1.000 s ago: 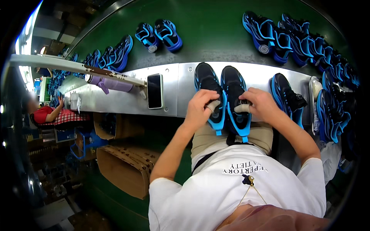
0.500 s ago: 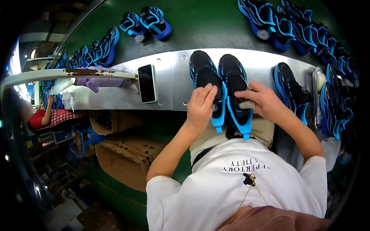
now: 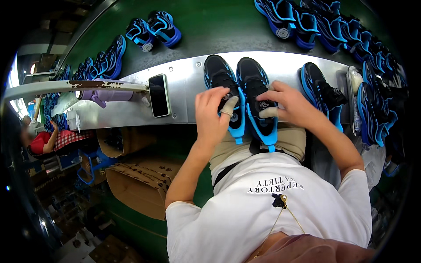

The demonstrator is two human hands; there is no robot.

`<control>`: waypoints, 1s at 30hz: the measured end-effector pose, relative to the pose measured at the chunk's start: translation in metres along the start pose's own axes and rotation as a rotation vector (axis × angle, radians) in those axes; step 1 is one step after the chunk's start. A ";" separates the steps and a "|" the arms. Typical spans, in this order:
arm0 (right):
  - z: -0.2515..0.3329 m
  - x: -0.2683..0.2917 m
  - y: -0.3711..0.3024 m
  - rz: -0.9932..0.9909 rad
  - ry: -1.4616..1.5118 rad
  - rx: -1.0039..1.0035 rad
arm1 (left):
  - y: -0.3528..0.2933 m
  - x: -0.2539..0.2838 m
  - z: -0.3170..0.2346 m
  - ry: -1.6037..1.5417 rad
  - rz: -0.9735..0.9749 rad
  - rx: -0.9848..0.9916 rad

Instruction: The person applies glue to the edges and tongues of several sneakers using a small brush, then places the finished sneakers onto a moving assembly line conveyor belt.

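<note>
Two black sneakers with blue trim stand side by side on the metal ledge, toes pointing away from me: a left-hand sneaker (image 3: 215,70) and a right-hand sneaker (image 3: 251,74). Their blue heel tabs stick out over the near edge. My left hand (image 3: 212,111) is at the tongue of the left-hand one, thumb and forefinger apart; its thumb wears a pale finger cot (image 3: 229,106). Over the other shoe's tongue, my right hand (image 3: 287,101) spreads its thumb and forefinger on either side of a round emblem. A pale cot covers that thumb too.
A phone (image 3: 159,95) lies on the ledge, left of the shoes, near a purple bottle (image 3: 112,96) and a worn white bar (image 3: 66,85). Another sneaker (image 3: 322,90) stands to the right. Several more cover the green surface (image 3: 215,26). Cardboard boxes (image 3: 138,186) sit below; a person in red (image 3: 41,142) is far left.
My left hand's thumb and forefinger have parted from their pinch at the left shoe's tongue. The right hand's finger and thumb have spread wider. The whole view has shifted slightly.
</note>
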State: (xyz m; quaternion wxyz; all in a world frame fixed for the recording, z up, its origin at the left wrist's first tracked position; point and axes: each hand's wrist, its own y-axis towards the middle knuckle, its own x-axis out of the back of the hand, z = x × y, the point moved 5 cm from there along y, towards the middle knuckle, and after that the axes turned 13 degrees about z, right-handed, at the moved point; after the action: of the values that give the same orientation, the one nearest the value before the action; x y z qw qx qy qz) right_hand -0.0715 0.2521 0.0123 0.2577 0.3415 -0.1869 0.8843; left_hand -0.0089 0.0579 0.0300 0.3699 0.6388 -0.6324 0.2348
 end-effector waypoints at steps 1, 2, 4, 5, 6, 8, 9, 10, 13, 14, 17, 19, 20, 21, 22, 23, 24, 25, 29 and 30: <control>0.002 0.003 0.000 0.029 0.072 0.086 | -0.001 -0.001 -0.007 -0.002 0.004 -0.003; 0.003 0.005 0.000 0.058 0.143 0.172 | -0.007 0.002 -0.018 -0.131 -0.015 -0.011; 0.000 -0.004 0.002 0.054 0.100 0.211 | -0.025 -0.015 -0.030 -0.536 0.196 0.131; -0.003 -0.009 0.003 0.057 0.055 0.094 | -0.038 -0.034 -0.039 -0.862 0.444 0.370; -0.007 -0.010 0.003 0.062 0.005 -0.019 | -0.049 -0.053 -0.041 -0.996 0.676 0.573; -0.010 -0.007 0.004 0.085 0.012 -0.019 | -0.057 -0.068 -0.054 -1.317 0.604 0.755; -0.005 0.000 0.005 0.088 0.092 0.082 | -0.056 -0.072 -0.055 -1.323 0.598 0.756; -0.001 0.005 0.006 0.091 0.173 0.182 | -0.054 -0.078 -0.054 -1.460 0.545 0.803; -0.003 0.000 0.010 0.088 0.105 0.184 | -0.051 -0.098 -0.052 -1.654 0.375 0.783; -0.006 -0.004 0.011 0.051 0.045 0.130 | -0.049 -0.101 -0.049 -1.702 0.266 0.717; -0.005 0.000 0.013 0.054 0.049 0.112 | -0.049 -0.103 -0.047 -1.707 0.251 0.758; -0.004 0.008 0.015 0.084 0.123 0.145 | -0.049 -0.102 -0.049 -1.700 0.259 0.782; -0.006 0.009 0.017 0.156 0.143 0.158 | -0.049 -0.101 -0.049 -1.702 0.248 0.782; -0.006 0.008 0.018 0.227 0.161 0.173 | -0.048 -0.101 -0.050 -1.705 0.237 0.780; -0.006 0.004 0.018 0.228 0.161 0.175 | -0.048 -0.102 -0.050 -1.704 0.234 0.780; -0.009 -0.004 0.018 0.183 0.105 0.108 | -0.048 -0.104 -0.050 -1.714 0.224 0.793; -0.012 -0.010 0.017 0.139 0.048 0.039 | -0.048 -0.105 -0.050 -1.727 0.215 0.806; -0.013 -0.010 0.017 0.111 0.030 0.039 | -0.048 -0.105 -0.050 -1.728 0.213 0.806; -0.006 0.007 0.018 0.086 0.114 0.259 | -0.051 -0.106 -0.047 -1.717 0.252 0.810; -0.010 0.006 0.019 0.127 0.141 0.254 | -0.050 -0.108 -0.047 -1.735 0.252 0.797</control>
State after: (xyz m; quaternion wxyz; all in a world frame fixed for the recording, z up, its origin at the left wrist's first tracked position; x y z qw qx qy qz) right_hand -0.0911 0.2437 0.0068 0.1684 0.2961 -0.0761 0.9371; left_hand 0.0389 0.1587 -0.0325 -0.4987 0.5962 -0.6235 -0.0838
